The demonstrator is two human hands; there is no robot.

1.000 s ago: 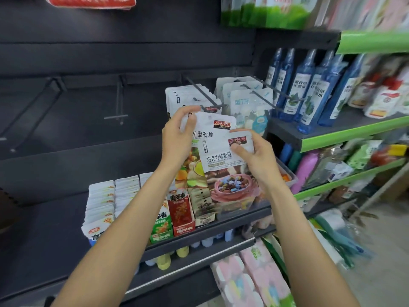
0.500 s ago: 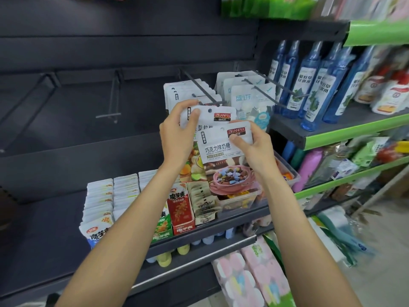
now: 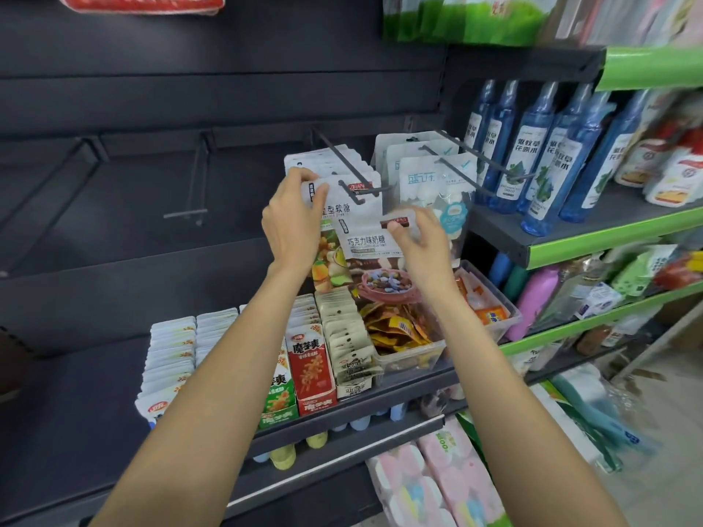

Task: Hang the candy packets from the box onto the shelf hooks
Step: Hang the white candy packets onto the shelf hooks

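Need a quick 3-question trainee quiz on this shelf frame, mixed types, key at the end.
1. True or false: the left hand grips the top corner of the fruit gummy packet.
2. The right hand pinches which? A) the chocolate candy packet B) a blue bottle
3. Fill in: the gummy packet's hole sits at the tip of the ___.

Key: 1 true; 2 A; 3 hook

Light was even and fairly bright, coming from above, with soft shadows under the dark shelf (image 3: 342,408) and little glare beyond a sheen on the blue bottles (image 3: 540,157). The centre was reasonably sharp, while the right edge and lower right corner smeared into motion blur. Wide-angle distortion bowed the shelf lines toward the borders.
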